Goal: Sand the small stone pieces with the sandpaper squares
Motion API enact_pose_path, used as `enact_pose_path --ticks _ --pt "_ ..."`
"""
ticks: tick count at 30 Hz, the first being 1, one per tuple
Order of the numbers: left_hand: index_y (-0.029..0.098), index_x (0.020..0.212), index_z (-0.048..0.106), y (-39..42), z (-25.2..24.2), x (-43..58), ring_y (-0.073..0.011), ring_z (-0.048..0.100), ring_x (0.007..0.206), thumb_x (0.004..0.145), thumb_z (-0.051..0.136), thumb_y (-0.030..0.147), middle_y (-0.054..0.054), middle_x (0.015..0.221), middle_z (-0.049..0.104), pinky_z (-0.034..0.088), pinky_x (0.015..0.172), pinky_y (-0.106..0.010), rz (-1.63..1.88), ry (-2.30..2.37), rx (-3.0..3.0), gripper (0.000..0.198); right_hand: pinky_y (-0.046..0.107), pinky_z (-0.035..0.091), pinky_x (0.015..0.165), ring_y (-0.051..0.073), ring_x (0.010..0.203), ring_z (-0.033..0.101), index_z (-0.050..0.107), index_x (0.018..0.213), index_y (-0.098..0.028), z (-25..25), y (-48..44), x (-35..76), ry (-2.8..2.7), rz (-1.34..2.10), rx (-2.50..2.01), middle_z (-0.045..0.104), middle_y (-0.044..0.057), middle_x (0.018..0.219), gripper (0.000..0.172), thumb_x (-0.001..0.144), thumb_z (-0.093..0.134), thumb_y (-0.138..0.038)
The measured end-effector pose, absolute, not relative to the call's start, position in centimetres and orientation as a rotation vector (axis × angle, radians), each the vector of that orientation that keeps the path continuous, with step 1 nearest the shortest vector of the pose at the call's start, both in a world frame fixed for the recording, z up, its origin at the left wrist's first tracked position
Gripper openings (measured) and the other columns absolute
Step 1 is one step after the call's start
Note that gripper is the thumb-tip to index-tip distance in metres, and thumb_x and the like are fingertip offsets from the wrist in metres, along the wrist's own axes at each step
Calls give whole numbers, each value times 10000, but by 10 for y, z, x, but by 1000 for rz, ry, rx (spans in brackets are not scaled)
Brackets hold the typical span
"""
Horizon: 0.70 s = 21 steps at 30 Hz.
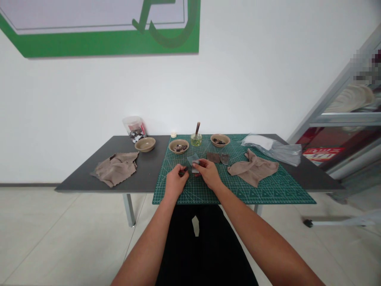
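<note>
Dark table (149, 169), green cutting mat (195, 195); handwork judged under way, unfinished.
Both forearms (253, 230) are extended forward, wrists turned inward. A small dark piece (183, 172) is pinched in the left hand (176, 180) above the mat; a grey sheet (193, 157) is clamped by thumb and fingers of the right hand (210, 173), just beside. Further pieces (180, 148) are contained in bowls (179, 152) beyond; which are finished cannot be told.

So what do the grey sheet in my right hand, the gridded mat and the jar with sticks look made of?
The grey sheet could be paper or plastic: thin, flat, fairly matte. The gridded mat looks like plastic or rubber, lying flat with printed lines. The jar is see-through, so glass or clear plastic.
</note>
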<state>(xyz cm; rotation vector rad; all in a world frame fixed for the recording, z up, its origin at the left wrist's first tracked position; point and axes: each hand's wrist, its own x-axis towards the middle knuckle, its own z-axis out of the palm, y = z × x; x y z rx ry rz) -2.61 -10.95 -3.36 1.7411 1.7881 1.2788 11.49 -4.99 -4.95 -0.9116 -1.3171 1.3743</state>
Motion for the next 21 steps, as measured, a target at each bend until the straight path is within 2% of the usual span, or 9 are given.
enact_pose_path --ticks 7,12,21 --pt "211 741 656 -110 -34 -29 -153 583 681 786 613 288 12 737 674 431 679 -269 1278 1742 1656 99 315 483 720 185 772 627 691 868 -221 -56 -51 117 -1681 1105 -865 688 9 803 146 765 643 -312" --pt "213 708 657 -109 -37 -31 -155 584 688 767 630 262 16 710 660 426 689 -271 1254 1754 1671 81 296 431 688 170 694 597 672 840 -234 -50 -56 118 -1809 944 -931 652 -14 718 110 800 647 -335" --pt "215 664 616 -109 -39 -30 -156 579 706 777 606 229 16 693 631 428 712 -269 1271 1774 1726 114 316 413 783 199 838 598 592 852 -212 -43 -65 113 -2015 696 -977 660 48 859 72 895 535 -227"
